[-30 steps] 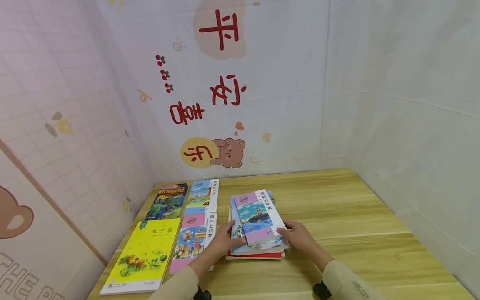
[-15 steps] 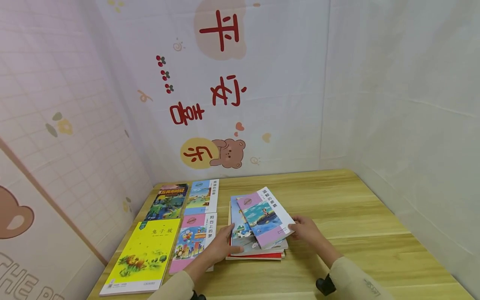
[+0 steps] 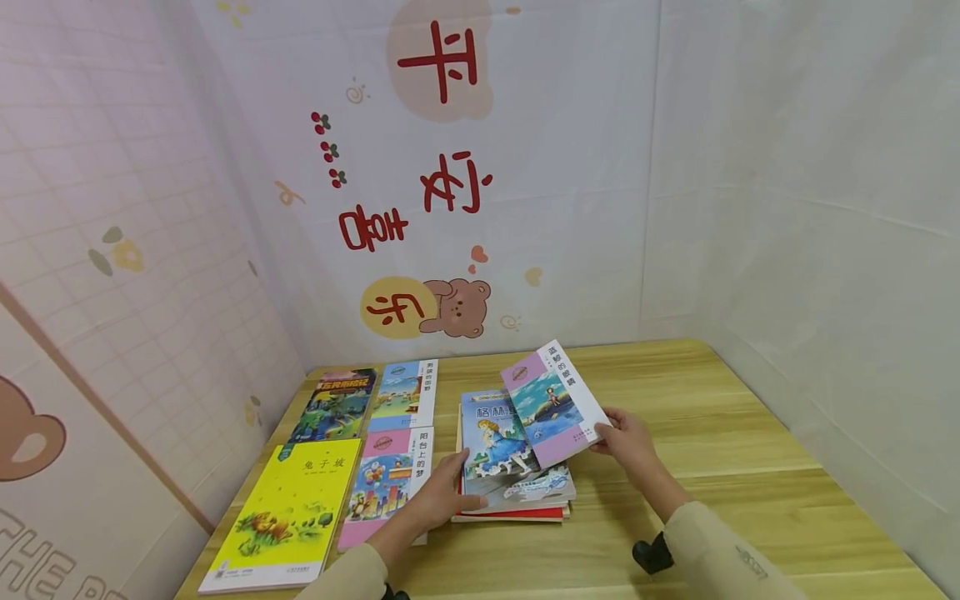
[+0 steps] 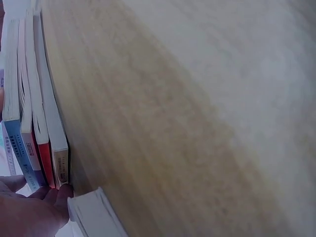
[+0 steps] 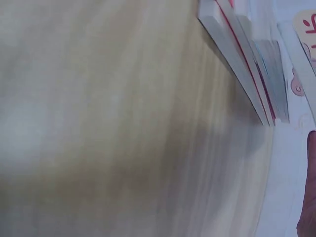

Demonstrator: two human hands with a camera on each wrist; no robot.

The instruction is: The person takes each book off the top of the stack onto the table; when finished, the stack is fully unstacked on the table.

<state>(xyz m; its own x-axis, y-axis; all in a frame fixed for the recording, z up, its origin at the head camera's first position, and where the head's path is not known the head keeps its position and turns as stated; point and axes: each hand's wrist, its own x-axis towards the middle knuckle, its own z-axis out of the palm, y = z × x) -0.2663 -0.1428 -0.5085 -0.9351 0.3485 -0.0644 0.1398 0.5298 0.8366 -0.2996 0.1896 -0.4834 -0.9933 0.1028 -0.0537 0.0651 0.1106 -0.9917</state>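
Note:
My right hand point(image 3: 628, 437) grips a pink-and-white children's book point(image 3: 551, 404) by its lower right corner. The book is tilted and raised over the right side of a stack of books, partly covering the top one. That top book point(image 3: 491, 454) has a blue and grey cover with a figure in a blue dress. My left hand point(image 3: 437, 492) rests against the left side of the stack, its thumb at the top book's lower left. In the left wrist view, the fingers touch the stacked spines point(image 4: 42, 163). Only part of the right hand point(image 5: 308, 190) shows in the right wrist view.
Left of the stack, several books lie flat in two rows: a yellow book point(image 3: 288, 508), a pink book point(image 3: 382, 483), a blue book point(image 3: 405, 396) and a dark colourful book point(image 3: 335, 406). The wooden table point(image 3: 712, 467) meets printed cloth walls point(image 3: 570, 208) at the back and sides.
The right hand has lifted the pink-and-white book off the stack and moved it right and away from me, uncovering more of the blue book. The left hand has shifted slightly and stays at the stack.

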